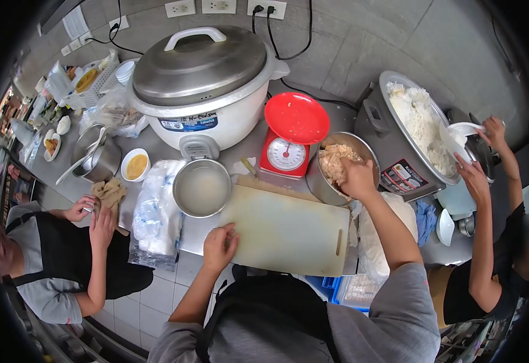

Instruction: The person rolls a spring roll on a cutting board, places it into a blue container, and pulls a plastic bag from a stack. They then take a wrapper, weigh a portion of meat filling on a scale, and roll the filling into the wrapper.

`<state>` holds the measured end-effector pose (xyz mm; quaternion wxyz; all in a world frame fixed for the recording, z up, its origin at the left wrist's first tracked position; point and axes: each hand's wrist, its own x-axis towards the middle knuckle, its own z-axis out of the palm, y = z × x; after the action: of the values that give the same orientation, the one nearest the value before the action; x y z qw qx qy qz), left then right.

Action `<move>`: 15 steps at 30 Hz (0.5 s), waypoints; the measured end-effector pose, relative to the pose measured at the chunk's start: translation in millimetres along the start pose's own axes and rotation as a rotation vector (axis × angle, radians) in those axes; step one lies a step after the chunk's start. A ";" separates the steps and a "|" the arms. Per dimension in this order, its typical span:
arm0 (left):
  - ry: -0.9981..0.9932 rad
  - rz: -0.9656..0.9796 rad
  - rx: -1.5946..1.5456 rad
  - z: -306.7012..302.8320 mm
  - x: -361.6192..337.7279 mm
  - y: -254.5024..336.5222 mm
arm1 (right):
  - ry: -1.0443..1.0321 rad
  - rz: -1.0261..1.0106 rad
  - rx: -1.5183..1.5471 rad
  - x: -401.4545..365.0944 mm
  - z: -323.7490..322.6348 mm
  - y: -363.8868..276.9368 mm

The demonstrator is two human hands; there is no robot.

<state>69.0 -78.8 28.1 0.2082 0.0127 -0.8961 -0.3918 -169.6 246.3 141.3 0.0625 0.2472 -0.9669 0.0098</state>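
My right hand (359, 179) reaches into a deep metal pot (368, 147), its fingers curled into a clumpy, pinkish-tan minced mixture (337, 162). The fingertips are partly buried there. My left hand (220, 247) is loosely curled at the left edge of a worn, pale cutting board (285, 227); nothing shows in its fingers. The board lies in front of me, with a handle slot at its right end. Just beyond my left hand stands a round metal pan (202, 189) of cloudy liquid. A red kitchen scale (287, 151) with a red dish sits beside the pot.
A big lidded rice cooker (198, 91) stands at the back. On the right, a co-worker's hands (476, 175) hold a white scoop over a tub of cooked rice (418, 121). Another person's hands (98, 221) are at left, near a plastic-wrapped pack (159, 209) and a yellow-filled bowl (136, 166).
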 end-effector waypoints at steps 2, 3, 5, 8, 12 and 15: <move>0.000 -0.010 0.004 0.6 0.3 -1.0 | 0.032 0.126 0.131 3.1 -8.0 6.1; 0.000 -0.017 0.005 1.3 -0.6 -0.9 | 0.049 0.204 0.237 7.9 -13.0 15.5; 0.005 -0.017 0.007 1.1 -0.5 0.5 | 0.082 0.256 0.450 15.5 -26.8 34.9; 0.018 -0.008 0.017 1.4 0.1 1.0 | 0.091 0.250 0.453 20.0 -22.6 52.6; 0.024 0.026 0.030 0.9 0.8 0.4 | 0.003 0.266 0.124 20.6 -14.2 33.1; 0.026 0.014 0.018 0.9 0.0 0.7 | -0.034 0.209 -0.019 23.0 -5.3 19.4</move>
<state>68.8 -77.7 28.0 0.2225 0.0132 -0.8969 -0.3820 -198.3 252.6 149.7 0.0469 0.1448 -0.9884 0.0029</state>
